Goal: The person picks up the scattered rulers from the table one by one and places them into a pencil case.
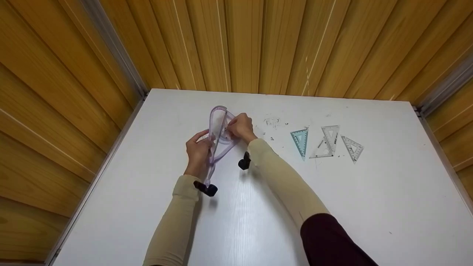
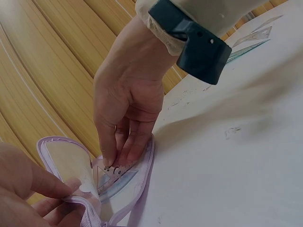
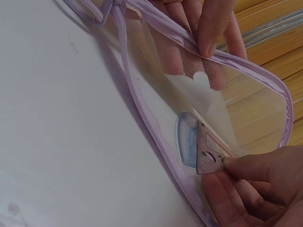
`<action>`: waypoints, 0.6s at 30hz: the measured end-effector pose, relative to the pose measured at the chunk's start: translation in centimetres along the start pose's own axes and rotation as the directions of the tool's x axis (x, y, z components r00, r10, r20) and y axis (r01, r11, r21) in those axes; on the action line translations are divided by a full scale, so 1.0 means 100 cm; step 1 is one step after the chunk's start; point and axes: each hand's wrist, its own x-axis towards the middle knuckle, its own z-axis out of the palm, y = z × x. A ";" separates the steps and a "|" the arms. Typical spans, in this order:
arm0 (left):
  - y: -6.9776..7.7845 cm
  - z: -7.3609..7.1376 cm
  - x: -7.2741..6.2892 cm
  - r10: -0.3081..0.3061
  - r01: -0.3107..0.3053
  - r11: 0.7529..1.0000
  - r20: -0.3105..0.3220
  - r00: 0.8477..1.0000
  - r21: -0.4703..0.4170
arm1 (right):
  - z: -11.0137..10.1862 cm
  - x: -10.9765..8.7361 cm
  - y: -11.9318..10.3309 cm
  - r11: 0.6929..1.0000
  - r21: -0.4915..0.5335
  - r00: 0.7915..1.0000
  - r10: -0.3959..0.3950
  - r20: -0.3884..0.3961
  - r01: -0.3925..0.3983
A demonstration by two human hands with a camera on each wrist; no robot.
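A mesh zip pouch [image 3: 258,101] with lilac edging is spread at its mouth, above the white table. My left hand [image 1: 198,152] pinches one edge of it between thumb and fingers. Inside the mouth, my right hand [image 1: 241,127] pinches a small clear pinkish set square [image 3: 206,158] with printed marks. Beside that piece a blue-tinted curved protractor [image 3: 186,137] shows within the pouch. The zip pull [image 3: 108,8] hangs at the near end, by the left wrist in the head view.
To the right on the white table [image 1: 388,207] lie a teal set square [image 1: 303,150] and several clear ones, two overlapping, such as the rightmost set square [image 1: 346,140]. Dark smudges [image 1: 272,121] mark the tabletop. A wood-plank wall [image 1: 244,48] stands behind.
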 end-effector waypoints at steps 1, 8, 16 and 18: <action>0.000 0.000 0.000 -0.002 0.002 1.000 -0.002 1.000 -0.002 | 0.000 0.000 0.000 1.000 0.009 1.000 0.007 0.008 -0.007; 0.001 0.000 0.001 -0.002 0.001 1.000 -0.009 1.000 -0.023 | 0.000 -0.002 0.000 1.000 0.023 1.000 0.019 0.017 -0.019; 0.000 0.001 0.003 0.015 -0.016 0.999 -0.019 1.000 -0.031 | 0.002 -0.004 0.002 0.999 -0.007 0.999 -0.046 -0.005 0.046; 0.000 0.001 0.004 0.017 -0.018 0.999 -0.018 1.000 -0.029 | 0.002 -0.004 0.003 0.999 0.003 0.999 -0.046 0.001 0.046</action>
